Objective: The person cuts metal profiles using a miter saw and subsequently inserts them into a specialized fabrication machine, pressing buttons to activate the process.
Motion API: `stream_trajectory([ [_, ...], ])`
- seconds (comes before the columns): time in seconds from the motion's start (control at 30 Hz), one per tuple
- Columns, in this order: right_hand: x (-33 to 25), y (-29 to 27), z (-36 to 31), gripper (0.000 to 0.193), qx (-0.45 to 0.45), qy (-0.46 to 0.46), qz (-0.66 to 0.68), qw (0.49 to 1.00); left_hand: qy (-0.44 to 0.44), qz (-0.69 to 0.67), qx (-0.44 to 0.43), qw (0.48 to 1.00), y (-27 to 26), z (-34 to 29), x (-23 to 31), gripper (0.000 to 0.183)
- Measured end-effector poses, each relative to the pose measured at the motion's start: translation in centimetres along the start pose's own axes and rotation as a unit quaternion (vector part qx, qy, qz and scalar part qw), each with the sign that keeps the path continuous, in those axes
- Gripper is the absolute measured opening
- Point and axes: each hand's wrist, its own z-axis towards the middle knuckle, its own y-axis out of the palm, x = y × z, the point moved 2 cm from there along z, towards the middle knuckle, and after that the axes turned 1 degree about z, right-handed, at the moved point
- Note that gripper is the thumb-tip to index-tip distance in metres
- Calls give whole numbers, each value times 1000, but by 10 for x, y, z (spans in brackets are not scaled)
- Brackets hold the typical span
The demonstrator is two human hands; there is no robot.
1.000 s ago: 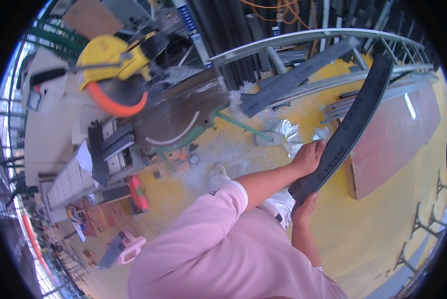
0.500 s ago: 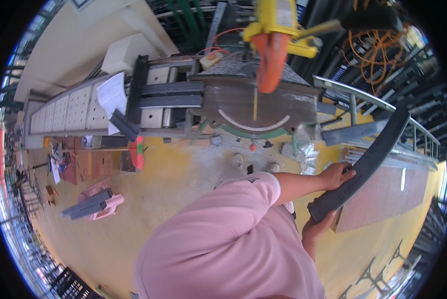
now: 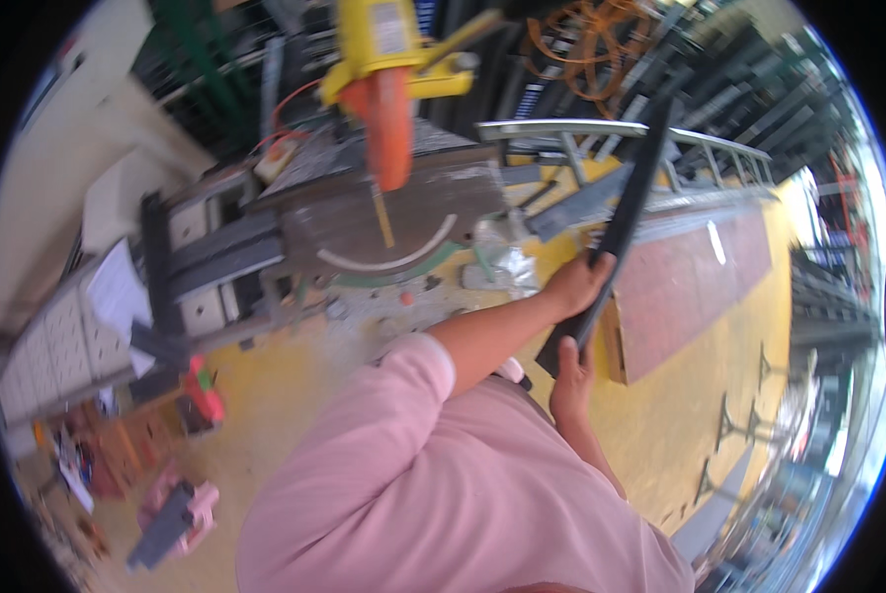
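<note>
A long dark grey bar [image 3: 632,203], like a length of metal profile, slants from in front of my body toward the far right. My left hand [image 3: 578,284] is closed around it a short way up from its near end. Lower down, my right hand [image 3: 571,381] grips the near end, thumb lying along it. To the left of the bar stands a cut-off saw with a yellow body and an orange guard [image 3: 388,133]. Its dark table [image 3: 393,203] has a pale curved scale.
Two grey profile lengths [image 3: 225,247] lie on the roller support left of the saw. A metal ladder-like rack [image 3: 571,158] and a reddish-brown board [image 3: 685,287] are at right. A pink stool [image 3: 201,514] holds grey offcuts. Orange cable [image 3: 596,44] hangs over stacked profiles.
My view has turned to the right, so the saw and bench sit farther left. The bar, still in both hands, has swung to a steeper slant and shows a narrower side.
</note>
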Motion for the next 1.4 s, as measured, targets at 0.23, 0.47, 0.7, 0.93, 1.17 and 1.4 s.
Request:
stream_trajectory([
  [0.23, -25, -1, -11, 65, -6, 38, -69, 997, -123, -225, -52, 965, 4, -2, -20, 84],
  [0.47, -12, -8, -12, 63, -56, 35, 90, 994, -166, -331, -67, 927, -11, -4, -24, 88],
  [0.7, -10, -18, -16, 61, -47, 6, -112, 993, -244, -259, 51, 933, -15, 6, -39, 88],
  [0.93, -38, -41, -57, 63, -107, 95, -1, 990, -217, -322, 91, 917, -25, 36, -58, 103],
  [1.17, -32, -76, -69, 63, -58, 99, -70, 991, -271, -415, 47, 867, -34, 41, -43, 86],
  [1.4, 0, -47, -24, 56, -80, 89, 191, 974, -209, -551, -134, 797, -4, 17, -41, 70],
])
